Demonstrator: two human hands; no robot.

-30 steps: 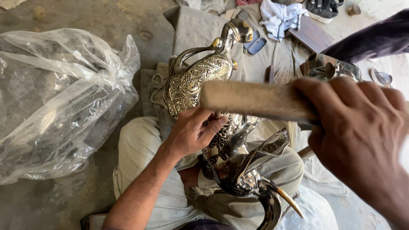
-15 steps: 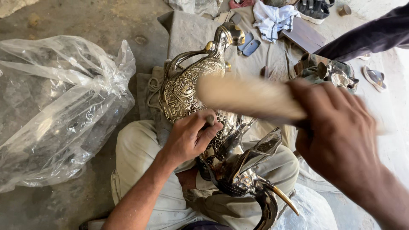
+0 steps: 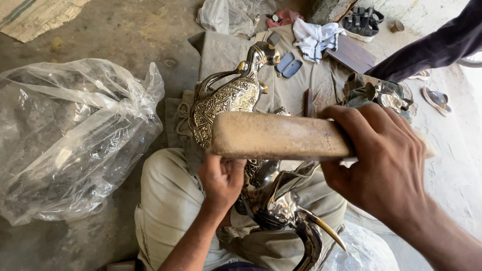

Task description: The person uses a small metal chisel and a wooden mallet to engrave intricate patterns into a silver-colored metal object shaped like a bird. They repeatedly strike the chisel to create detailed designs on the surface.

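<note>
nearest, at the right of the frame, the right hand [image 3: 386,165] is clenched around one end of a flat wooden block [image 3: 278,135], which is held level across the centre. just below the block, the left hand [image 3: 221,178] grips the lower part of a shiny metal bird figure [image 3: 228,103] that rests over the lap; its engraved body rises toward the upper centre, head at the top. a second metal piece with a curved gold tip [image 3: 301,226] lies at the bottom centre. at the left sits a crumpled clear plastic bag [image 3: 75,140]. farther back, a grey cloth [image 3: 311,85] carries a white rag [image 3: 316,37], and black sandals [image 3: 364,20] lie beyond.
</note>
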